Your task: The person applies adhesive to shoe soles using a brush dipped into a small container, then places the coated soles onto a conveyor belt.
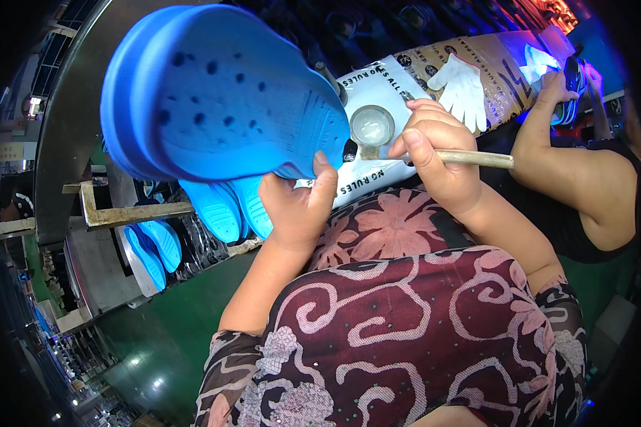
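A large blue foam clog [214, 92] with round holes fills the upper left. My left hand [299, 203] grips its near edge, thumb pressed against the rim. Closed around a slim tool with a pale, flat handle [473, 159] is my right hand [438, 153]; the handle sticks out to the right. Its working end, toward the clog, is too unclear to name. Between my hands stands a small round cup [372, 127] of cloudy, clear liquid, close to the right fingers. Beneath it lies white printed packaging [363, 82].
Other blue clogs [214, 210] rest on a rack at left, with more lower down [153, 249]. A metal bar [135, 213] juts out there. A white glove [463, 89] lies on brown wrapping [502, 78]. At right, another person's arm [577, 164] handles footwear [568, 92] under bluish light.
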Demonstrator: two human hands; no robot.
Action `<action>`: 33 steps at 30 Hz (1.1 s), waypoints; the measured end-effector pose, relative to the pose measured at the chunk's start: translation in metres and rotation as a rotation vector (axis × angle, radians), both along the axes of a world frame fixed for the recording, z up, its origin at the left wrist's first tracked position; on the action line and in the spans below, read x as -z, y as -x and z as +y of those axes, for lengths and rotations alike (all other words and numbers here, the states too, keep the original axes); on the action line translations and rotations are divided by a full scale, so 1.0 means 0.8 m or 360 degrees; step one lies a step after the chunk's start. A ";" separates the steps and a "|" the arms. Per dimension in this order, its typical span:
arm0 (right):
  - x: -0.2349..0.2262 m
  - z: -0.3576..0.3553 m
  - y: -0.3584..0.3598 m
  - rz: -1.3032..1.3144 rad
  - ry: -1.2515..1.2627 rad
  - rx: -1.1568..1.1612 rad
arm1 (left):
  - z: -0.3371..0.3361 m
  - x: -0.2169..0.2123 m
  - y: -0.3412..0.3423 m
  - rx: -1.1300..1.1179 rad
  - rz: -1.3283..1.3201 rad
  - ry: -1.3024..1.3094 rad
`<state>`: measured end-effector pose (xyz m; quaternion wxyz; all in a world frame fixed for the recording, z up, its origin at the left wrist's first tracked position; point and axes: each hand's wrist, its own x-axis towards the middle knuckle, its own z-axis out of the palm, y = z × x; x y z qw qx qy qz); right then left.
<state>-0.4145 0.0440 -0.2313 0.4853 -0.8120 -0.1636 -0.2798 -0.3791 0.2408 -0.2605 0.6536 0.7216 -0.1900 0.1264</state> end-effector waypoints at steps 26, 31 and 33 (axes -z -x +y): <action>0.039 -0.122 0.060 0.0385 -0.0700 0.0506 | -0.254 -0.242 -0.122 0.1590 0.0990 0.0172; 0.052 -0.136 0.062 0.0441 -0.0702 0.0504 | -0.413 -0.316 -0.176 0.1396 0.1363 0.1204; 0.058 -0.143 0.064 0.0520 -0.0801 0.0492 | -0.409 -0.306 -0.158 0.1555 0.1362 0.1232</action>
